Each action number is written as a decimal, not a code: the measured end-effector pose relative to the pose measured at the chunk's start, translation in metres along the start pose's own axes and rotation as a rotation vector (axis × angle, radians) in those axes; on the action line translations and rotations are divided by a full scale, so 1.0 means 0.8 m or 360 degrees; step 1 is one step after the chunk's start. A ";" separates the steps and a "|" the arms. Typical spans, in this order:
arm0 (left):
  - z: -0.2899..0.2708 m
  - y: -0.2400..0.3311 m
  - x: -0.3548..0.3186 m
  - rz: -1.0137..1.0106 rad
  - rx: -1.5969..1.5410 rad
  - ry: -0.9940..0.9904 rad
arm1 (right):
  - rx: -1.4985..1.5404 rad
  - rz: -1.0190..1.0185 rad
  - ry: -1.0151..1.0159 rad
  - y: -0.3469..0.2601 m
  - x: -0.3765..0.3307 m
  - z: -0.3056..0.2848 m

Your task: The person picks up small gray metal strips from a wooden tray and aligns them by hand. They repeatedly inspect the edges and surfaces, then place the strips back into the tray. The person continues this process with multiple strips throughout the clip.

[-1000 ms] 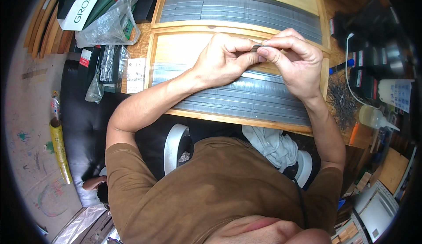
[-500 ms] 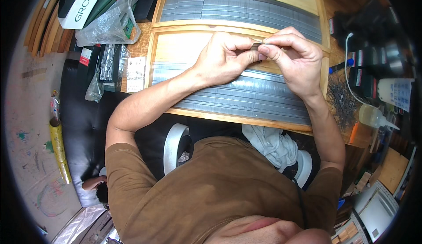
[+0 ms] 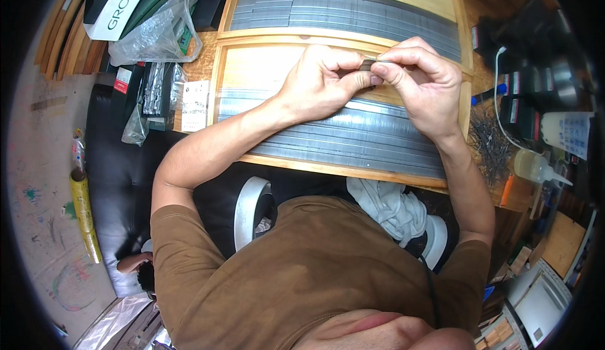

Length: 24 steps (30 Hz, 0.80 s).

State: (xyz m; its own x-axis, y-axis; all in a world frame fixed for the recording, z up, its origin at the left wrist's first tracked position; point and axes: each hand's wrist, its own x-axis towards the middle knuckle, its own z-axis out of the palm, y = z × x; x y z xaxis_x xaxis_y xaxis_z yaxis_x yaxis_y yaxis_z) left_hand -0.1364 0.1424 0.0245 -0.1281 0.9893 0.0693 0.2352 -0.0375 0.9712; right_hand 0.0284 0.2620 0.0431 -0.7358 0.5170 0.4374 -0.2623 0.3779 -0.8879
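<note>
In the head view, held a small dark piece [image 3: 368, 64] at the upper centre of the frame, with the fingers of the left hand [image 3: 320, 86] and right hand [image 3: 432, 88] clamped on opposite sides. Kept both hands nearly unmoved over the last half second, above grey metal strips [image 3: 340, 139] in a wooden tray [image 3: 258, 66]. Tilted the piece slightly, baring more surface: apparently fine turning, without release yet. Could not tell its full shape.

Dark piece [image 3: 367, 65] only partly visible
</note>
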 end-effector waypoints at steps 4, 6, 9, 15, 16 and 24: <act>-0.001 0.001 0.000 -0.0017 0.0017 0.0005 | 0.0014 -0.0003 0.0005 0.002 -0.001 0.000; -0.001 0.001 0.001 -0.0002 0.0012 0.0015 | -0.0004 -0.0014 0.0004 0.004 -0.001 -0.002; 0.000 0.000 0.000 0.0021 -0.0022 0.0039 | -0.0008 -0.0011 -0.0002 0.004 0.000 -0.002; 0.000 0.002 0.000 0.0037 -0.0010 0.0061 | 0.0022 0.0004 -0.0005 0.005 0.000 -0.002; 0.000 0.002 0.000 0.0049 0.0005 0.0063 | 0.0028 0.0006 -0.0001 0.005 0.000 -0.002; 0.005 0.003 -0.001 0.0068 -0.0124 0.0138 | 0.0018 0.0010 0.0008 0.005 0.001 -0.002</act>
State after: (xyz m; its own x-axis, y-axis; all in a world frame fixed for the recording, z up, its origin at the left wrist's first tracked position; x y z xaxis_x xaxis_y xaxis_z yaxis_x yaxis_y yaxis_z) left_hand -0.1320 0.1423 0.0259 -0.2030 0.9709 0.1273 0.1669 -0.0938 0.9815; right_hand 0.0278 0.2648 0.0398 -0.7342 0.5235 0.4323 -0.2646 0.3657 -0.8923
